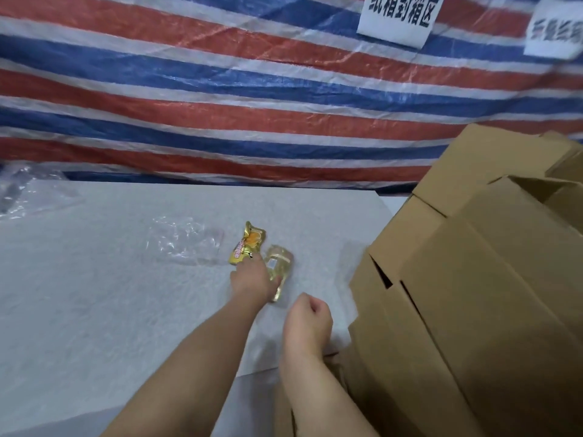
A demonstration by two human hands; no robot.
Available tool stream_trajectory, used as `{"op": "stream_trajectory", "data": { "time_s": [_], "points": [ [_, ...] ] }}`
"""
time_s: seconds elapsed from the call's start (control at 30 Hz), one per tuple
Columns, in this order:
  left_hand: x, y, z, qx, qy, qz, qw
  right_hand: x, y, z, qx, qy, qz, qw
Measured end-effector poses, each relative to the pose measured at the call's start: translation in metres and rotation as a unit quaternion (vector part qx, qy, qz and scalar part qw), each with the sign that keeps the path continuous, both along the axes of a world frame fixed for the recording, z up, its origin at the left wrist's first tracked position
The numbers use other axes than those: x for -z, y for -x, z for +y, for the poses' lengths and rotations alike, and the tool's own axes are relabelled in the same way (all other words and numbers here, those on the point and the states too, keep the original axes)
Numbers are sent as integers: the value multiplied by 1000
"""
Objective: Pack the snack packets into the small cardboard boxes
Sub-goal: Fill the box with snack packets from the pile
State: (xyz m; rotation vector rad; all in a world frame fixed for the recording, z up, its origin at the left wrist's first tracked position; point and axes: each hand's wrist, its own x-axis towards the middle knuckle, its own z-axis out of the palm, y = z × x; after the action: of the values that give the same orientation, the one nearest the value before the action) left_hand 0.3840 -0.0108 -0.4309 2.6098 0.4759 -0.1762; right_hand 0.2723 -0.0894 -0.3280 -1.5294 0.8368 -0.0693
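Note:
Two snack packets lie mid-table: a yellow-orange printed packet point(247, 244) and, touching its right side, a pale gold see-through packet point(280, 263). My left hand point(252, 279) reaches out palm down over where they meet, thumb and little finger spread. Its fingertips rest on the packets and hide their near ends. My right hand point(309, 316) hovers nearer to me, fingers curled into a fist with nothing in it. A heap of small cardboard boxes point(473, 279) is piled at the right, just beside my right hand.
The table point(110, 294) is covered in white foam sheet. An empty clear plastic bag point(186, 241) lies left of the packets, and more crumpled plastic point(22, 190) sits at the far left. A red, white and blue striped tarp point(220, 89) with paper signs hangs behind.

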Motion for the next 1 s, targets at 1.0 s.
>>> {"op": "stream_trajectory", "data": {
  "time_s": [1.0],
  "points": [
    [-117,342,82,62,263,-251,929,-31,123,54,-447,-151,44,881]
  ]
}}
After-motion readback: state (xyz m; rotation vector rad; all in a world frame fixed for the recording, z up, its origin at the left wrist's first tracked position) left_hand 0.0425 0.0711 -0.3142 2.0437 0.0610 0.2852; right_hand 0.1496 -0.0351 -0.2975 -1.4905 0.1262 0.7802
